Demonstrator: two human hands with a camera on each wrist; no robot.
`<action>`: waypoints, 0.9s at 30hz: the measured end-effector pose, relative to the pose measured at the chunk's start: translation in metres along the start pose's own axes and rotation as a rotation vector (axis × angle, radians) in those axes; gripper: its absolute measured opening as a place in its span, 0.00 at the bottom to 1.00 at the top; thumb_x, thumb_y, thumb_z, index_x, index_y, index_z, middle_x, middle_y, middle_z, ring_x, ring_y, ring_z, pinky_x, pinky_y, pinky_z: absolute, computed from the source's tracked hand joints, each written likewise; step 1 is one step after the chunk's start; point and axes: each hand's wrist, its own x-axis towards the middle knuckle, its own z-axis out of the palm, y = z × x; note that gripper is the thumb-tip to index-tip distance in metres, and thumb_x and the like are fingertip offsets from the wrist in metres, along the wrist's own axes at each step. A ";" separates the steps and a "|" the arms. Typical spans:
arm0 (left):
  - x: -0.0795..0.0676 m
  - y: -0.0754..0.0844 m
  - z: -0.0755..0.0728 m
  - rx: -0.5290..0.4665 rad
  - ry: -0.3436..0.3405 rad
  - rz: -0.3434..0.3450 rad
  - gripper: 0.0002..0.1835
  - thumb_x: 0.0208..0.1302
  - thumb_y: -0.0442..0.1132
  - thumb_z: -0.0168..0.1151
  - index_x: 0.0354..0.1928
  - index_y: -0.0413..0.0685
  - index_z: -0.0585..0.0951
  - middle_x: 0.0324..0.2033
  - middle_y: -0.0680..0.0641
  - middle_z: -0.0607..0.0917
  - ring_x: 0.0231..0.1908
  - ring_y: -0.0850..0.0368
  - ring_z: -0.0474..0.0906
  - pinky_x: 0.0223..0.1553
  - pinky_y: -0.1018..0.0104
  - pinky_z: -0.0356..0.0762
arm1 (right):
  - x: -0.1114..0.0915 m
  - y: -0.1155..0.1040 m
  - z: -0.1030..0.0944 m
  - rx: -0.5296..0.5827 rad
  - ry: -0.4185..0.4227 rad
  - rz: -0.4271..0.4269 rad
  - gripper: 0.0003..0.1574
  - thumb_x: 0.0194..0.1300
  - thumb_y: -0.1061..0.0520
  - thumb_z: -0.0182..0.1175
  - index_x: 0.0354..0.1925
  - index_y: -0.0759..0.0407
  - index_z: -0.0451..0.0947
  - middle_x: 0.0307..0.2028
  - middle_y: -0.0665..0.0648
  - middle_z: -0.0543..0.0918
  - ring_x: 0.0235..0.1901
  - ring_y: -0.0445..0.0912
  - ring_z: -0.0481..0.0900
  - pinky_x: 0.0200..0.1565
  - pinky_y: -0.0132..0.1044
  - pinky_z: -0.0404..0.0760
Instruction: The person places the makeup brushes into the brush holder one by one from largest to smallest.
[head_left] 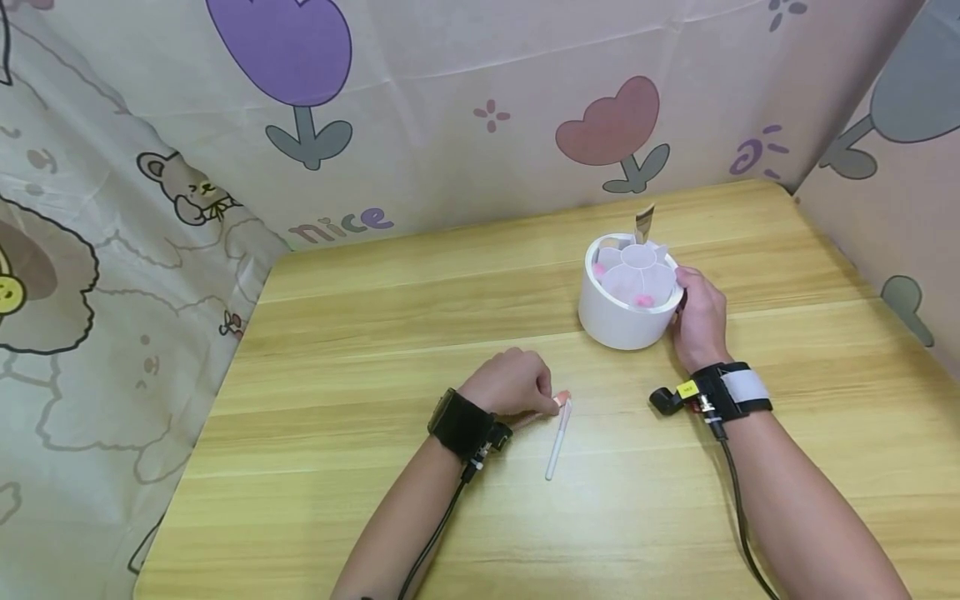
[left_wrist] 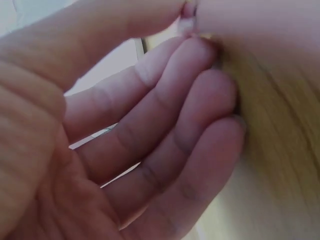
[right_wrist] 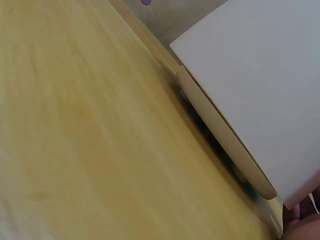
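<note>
White container (head_left: 621, 323) — right hand (head_left: 702, 318) grips its right side.

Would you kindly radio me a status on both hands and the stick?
Left hand pinching far end of white stick. Right hand gripping side of white container. No obstacle visible between stick and container.

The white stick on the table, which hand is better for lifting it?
Probably the left hand: it touches the white stick at its top end, while the right hand is farther off, holding the white container.
</note>
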 end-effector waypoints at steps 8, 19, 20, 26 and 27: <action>0.004 -0.002 0.002 0.006 0.061 0.004 0.11 0.54 0.45 0.68 0.17 0.57 0.79 0.15 0.60 0.75 0.21 0.64 0.71 0.20 0.76 0.66 | -0.001 -0.001 0.000 -0.004 0.007 0.011 0.15 0.71 0.51 0.51 0.37 0.58 0.81 0.33 0.51 0.72 0.38 0.41 0.66 0.39 0.27 0.67; 0.006 0.002 0.006 0.033 0.054 -0.002 0.15 0.58 0.48 0.65 0.17 0.54 0.76 0.15 0.57 0.72 0.19 0.62 0.68 0.18 0.74 0.64 | -0.002 -0.001 0.001 0.011 0.021 0.012 0.14 0.70 0.52 0.52 0.36 0.58 0.80 0.32 0.50 0.72 0.36 0.41 0.67 0.37 0.26 0.68; 0.006 0.002 0.006 0.035 0.058 0.002 0.16 0.58 0.48 0.64 0.16 0.53 0.75 0.15 0.57 0.71 0.18 0.62 0.68 0.18 0.74 0.64 | -0.002 -0.001 0.001 0.011 0.022 0.013 0.14 0.70 0.52 0.52 0.36 0.58 0.81 0.32 0.50 0.73 0.36 0.41 0.67 0.37 0.26 0.68; 0.008 0.000 0.006 0.009 0.139 0.048 0.17 0.63 0.50 0.60 0.20 0.52 0.74 0.15 0.57 0.72 0.17 0.64 0.68 0.18 0.77 0.65 | -0.001 0.000 0.001 0.004 0.018 0.012 0.14 0.71 0.52 0.52 0.36 0.58 0.81 0.34 0.51 0.73 0.38 0.41 0.67 0.40 0.27 0.68; 0.008 0.000 0.006 -0.002 0.156 0.059 0.15 0.63 0.49 0.60 0.21 0.52 0.74 0.16 0.57 0.73 0.17 0.64 0.69 0.19 0.77 0.67 | -0.001 0.000 0.001 0.003 0.016 0.011 0.14 0.71 0.52 0.52 0.37 0.58 0.80 0.34 0.51 0.73 0.38 0.41 0.67 0.40 0.27 0.68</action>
